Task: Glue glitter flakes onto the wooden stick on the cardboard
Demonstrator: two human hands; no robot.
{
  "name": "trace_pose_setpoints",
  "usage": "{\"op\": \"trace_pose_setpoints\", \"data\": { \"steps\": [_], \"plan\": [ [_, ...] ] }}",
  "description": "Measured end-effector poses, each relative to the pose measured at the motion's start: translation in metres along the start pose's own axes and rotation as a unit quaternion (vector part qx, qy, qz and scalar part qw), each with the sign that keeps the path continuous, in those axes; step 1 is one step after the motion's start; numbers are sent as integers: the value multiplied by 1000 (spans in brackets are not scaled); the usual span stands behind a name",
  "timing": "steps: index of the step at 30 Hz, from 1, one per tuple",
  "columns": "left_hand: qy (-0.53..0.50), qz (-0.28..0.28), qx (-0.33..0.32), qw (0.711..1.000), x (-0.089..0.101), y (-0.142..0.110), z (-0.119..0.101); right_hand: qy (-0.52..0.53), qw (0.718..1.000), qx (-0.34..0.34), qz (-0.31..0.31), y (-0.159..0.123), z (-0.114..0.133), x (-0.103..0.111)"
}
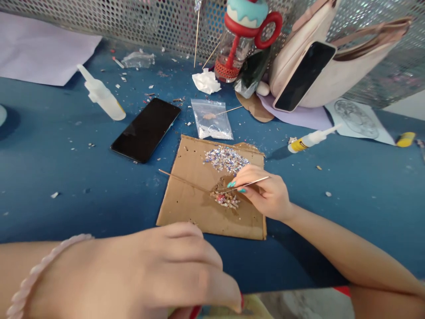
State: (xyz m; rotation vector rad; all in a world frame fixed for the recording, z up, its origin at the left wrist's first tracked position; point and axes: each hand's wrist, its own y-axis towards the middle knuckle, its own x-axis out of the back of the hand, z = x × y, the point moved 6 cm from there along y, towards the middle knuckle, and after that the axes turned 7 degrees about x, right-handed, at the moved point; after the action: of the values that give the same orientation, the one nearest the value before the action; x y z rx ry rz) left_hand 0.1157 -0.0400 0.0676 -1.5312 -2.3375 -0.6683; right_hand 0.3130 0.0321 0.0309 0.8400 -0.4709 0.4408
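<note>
In the head view I see the right hand (267,192) pinching tweezers (255,181), tips leftward at the near bead cluster (228,200) on the cardboard (186,206); a thin stick (182,180) runs far-left from it. The left hand (166,270) curls near left, its grip unreadable to me.

Tumbler (232,31) and handbag (353,77) stand before metal mesh (133,22)

A pale-edged phone (304,76) leans against the handbag; a black phone (146,130) lies flat on the blue table (66,173). Crumpled tissue (206,81) sits near the tumbler's base. A lilac sheet (43,51) spreads at upper left, and a paper with a grey drawing (357,117) lies by the handbag.
</note>
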Motion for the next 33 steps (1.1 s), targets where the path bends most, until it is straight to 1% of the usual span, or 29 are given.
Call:
{"op": "trace_pose_setpoints", "data": {
  "steps": [2, 4, 6, 7, 8, 11, 14, 15, 17, 20, 22, 26, 29, 33],
  "plan": [
    [34, -16, -6, 999, 3, 3, -4, 4, 1000, 1, -1, 0, 0, 0],
    [98, -27, -30, 994, 7, 6, -7, 6, 1000, 0, -1, -1, -1, 0],
    [185, -32, -87, 978, 10, 8, -7, 4, 1000, -1, 1, -1, -2, 0],
    [230, -56, -118, 964, 14, 7, -5, 2, 1000, -2, 2, -1, -2, 0],
    [270, -61, -117, 954, 18, 8, 3, 1, 1000, -4, 4, -1, -2, 0],
    [356, -108, -51, 927, 38, 8, 40, -1, 1000, -10, 6, -2, -3, -1],
    [412, -173, 73, 892, 61, 4, 78, 1, 1000, -7, 3, -1, -3, -1],
    [424, -178, 108, 881, 66, 2, 88, 3, 1000, -4, 2, -1, -2, -1],
    [431, -175, 134, 875, 69, 1, 97, 4, 1000, -3, 2, -1, -2, -1],
    [442, -151, 119, 876, 63, 1, 97, 6, 1000, -13, 1, -2, -4, 0],
    [463, -144, 109, 868, 60, 1, 95, 7, 1000, -17, -5, -2, -5, 2],
    [507, -142, 100, 844, 59, 1, 91, -14, 999, -23, -24, -3, -9, 8],
    [519, -138, 99, 838, 60, 1, 91, -44, 997, -38, -41, -3, -14, 13],
    [532, -150, 95, 828, 61, 0, 89, -71, 994, -44, -63, -5, -20, 17]
  ]
}}
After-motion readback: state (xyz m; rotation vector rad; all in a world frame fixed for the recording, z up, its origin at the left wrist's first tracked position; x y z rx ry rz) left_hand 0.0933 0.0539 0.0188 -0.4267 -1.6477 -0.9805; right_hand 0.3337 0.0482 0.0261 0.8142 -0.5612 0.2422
